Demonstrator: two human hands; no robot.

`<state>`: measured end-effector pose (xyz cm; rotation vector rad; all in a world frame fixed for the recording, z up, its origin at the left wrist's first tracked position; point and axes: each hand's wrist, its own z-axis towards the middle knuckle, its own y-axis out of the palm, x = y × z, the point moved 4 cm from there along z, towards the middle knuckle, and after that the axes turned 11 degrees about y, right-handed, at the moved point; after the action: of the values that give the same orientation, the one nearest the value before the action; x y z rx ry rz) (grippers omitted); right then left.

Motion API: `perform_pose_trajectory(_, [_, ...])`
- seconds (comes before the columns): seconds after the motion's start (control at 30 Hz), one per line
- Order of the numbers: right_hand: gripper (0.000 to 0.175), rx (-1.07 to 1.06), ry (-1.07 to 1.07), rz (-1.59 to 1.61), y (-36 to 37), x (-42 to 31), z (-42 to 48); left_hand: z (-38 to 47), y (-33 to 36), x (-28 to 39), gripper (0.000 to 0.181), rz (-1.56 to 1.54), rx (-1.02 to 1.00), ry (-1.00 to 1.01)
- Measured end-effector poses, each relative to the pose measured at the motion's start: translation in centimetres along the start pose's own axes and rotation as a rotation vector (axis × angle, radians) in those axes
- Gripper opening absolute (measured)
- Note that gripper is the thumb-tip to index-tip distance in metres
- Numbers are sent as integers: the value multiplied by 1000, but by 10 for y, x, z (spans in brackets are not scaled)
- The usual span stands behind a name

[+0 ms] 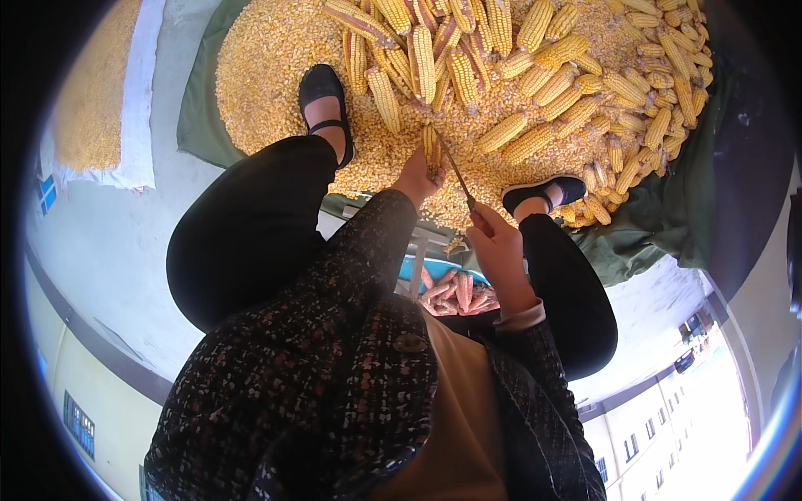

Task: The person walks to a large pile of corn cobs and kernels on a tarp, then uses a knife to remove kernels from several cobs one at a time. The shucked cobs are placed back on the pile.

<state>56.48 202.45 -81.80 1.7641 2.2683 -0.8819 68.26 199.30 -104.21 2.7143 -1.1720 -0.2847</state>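
Note:
My left hand (423, 175) is closed around the lower part of a yellow corn cob (432, 145), which stands nearly upright in the view above loose kernels. In my right hand (497, 241) is the handle of a thin, long metal tool (455, 168), perhaps a screwdriver or an awl. Its shaft slants up and left, and its tip lies beside the cob's upper end; whether they touch, I cannot tell. Loose corn kernels (263, 81) spread beneath both hands. Just beyond lie cobs with some kernel rows stripped (443, 39), and full cobs (557, 86) are heaped to the right.
My black shoes rest at the left (322, 100) and right (544, 193) of the kernels. A green cloth (203, 128) lies under the corn. Between my legs, a blue container (408, 268) holds bare reddish cobs (462, 291). More grain (94, 94) lies on a white sheet (139, 94) at far left.

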Motion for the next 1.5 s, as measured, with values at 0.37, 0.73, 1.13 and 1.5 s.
perform_pose_trajectory(0.37, [36,-6,-3,58,14,18,-1,-3,-4,10,39,132,87,60])
perform_pose_trajectory(0.73, [39,-13,-2,-94,-4,18,25,-7,-8,12,41,161,46,126])
perform_pose_trajectory(1.13, [43,226,-19,388,-89,-10,-81,-73,43,78,34,625,12,870])
perform_pose_trajectory(1.5, [42,312,-64,945,-111,-12,-90,-95,111,164,49,1045,237,1525])
